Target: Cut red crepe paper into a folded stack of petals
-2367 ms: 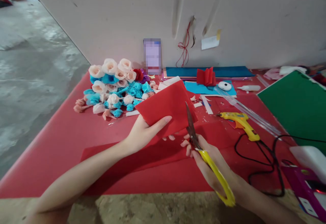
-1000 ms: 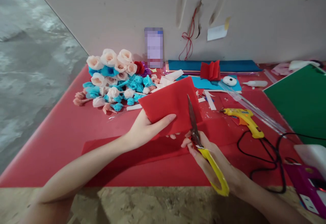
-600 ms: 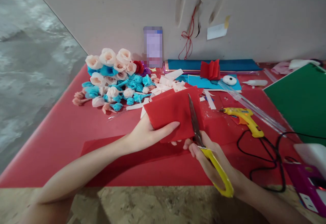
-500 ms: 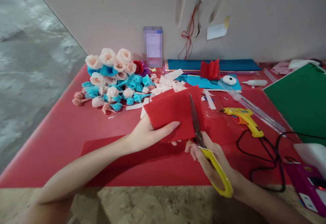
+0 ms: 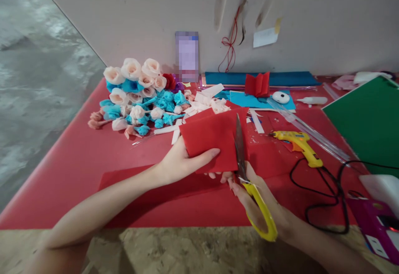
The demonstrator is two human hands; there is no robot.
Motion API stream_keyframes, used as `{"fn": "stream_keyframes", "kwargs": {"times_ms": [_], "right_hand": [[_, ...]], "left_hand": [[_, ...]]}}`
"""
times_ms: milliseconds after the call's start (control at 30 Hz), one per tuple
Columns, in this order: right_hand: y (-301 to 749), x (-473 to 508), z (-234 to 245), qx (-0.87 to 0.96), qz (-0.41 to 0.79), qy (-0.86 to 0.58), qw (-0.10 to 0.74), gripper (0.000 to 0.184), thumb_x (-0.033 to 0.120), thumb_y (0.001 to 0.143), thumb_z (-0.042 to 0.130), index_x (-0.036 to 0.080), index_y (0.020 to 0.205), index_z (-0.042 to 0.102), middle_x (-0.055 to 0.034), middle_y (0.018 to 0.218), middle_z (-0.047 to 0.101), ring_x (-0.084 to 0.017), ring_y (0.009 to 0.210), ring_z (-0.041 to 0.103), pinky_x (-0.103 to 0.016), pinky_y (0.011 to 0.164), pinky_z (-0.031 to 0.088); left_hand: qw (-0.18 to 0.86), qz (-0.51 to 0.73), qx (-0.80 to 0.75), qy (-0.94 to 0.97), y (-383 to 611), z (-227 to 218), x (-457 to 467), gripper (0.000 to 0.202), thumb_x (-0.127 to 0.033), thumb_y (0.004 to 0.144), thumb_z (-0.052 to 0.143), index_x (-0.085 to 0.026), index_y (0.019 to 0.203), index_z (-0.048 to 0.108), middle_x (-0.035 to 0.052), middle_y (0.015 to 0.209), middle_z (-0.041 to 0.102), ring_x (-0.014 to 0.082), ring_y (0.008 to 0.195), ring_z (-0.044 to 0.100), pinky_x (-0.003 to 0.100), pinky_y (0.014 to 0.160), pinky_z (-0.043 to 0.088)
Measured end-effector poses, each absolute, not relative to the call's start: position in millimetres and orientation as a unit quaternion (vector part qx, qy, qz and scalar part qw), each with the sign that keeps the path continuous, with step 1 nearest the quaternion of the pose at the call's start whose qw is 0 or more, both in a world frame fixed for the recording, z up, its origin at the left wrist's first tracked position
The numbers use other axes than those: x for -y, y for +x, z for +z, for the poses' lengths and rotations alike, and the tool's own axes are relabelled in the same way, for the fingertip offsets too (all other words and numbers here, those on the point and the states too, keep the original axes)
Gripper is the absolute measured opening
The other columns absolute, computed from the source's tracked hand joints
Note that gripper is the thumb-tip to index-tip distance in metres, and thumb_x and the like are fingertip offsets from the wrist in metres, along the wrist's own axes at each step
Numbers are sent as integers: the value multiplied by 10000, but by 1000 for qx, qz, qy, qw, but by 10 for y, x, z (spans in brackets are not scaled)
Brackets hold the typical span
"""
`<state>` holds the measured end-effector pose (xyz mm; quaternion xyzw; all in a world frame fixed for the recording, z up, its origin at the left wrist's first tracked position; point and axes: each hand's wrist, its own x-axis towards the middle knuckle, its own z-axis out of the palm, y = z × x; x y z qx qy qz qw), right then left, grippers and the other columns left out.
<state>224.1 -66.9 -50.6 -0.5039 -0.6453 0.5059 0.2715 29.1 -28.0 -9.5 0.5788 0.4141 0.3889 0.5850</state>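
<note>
Folded red crepe paper (image 5: 208,137) is held above the table by my left hand (image 5: 183,161), the thumb on top and the fingers underneath. My right hand (image 5: 254,191) grips yellow-handled scissors (image 5: 262,215), whose dark blades point away from me along the right edge of the red paper. The fingertips of my right hand are close to the paper's lower right corner. Below my hands, a longer red sheet (image 5: 131,191) lies flat on the table.
Paper flowers (image 5: 134,95) are heaped at the left back, beside white paper strips (image 5: 208,101). To the right lie a yellow glue gun (image 5: 296,141), a black cable (image 5: 339,199), green card (image 5: 368,120) and a purple power strip (image 5: 370,224). A phone (image 5: 187,55) leans against the wall.
The scissors have shifted slightly, their handle swinging left and toward upright, with the blades now along the paper's right edge. My left hand and the red paper have barely moved.
</note>
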Motion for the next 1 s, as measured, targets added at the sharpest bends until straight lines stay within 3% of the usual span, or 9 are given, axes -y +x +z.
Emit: {"fn": "stream_keyframes", "kwargs": {"times_ms": [233, 600, 700, 800, 1000], "right_hand": [[2219, 711, -466, 603, 529, -527, 280, 156, 280, 851, 408, 208, 974, 471, -53, 845, 625, -148, 689, 593, -271, 630, 475], [2205, 648, -398, 647, 474, -540, 254, 163, 306, 853, 355, 203, 860, 481, -17, 661, 560, -140, 562, 525, -277, 543, 416], [2212, 641, -365, 656, 467, -539, 245, 139, 314, 836, 363, 210, 825, 455, -16, 656, 553, -142, 550, 515, -280, 527, 404], [2214, 631, -376, 653, 468, -546, 236, 131, 332, 814, 387, 213, 823, 440, -11, 631, 542, -146, 535, 505, -283, 512, 404], [2184, 642, -336, 658, 446, -558, 237, 102, 319, 796, 411, 217, 793, 417, -4, 598, 549, -135, 499, 520, -259, 484, 407]], "left_hand": [[611, 384, -399, 565, 307, -107, 287, 171, -319, 825, 578, -179, 737, 621, 28, 618, 686, 173, 506, 653, 278, 499, 587], [549, 371, -422, 618, 321, -63, 299, 116, -244, 828, 551, -160, 754, 581, 2, 615, 668, 136, 529, 641, 217, 528, 558], [483, 400, -440, 643, 323, -80, 304, 52, -208, 787, 593, -163, 803, 572, 5, 731, 692, 139, 643, 664, 187, 570, 555], [449, 413, -446, 655, 330, -93, 306, 117, -197, 772, 606, -167, 877, 566, 17, 870, 700, 149, 769, 671, 172, 624, 553], [452, 404, -442, 661, 339, -96, 300, 90, -207, 782, 590, -159, 856, 570, 26, 841, 697, 155, 752, 670, 182, 620, 554]]}}
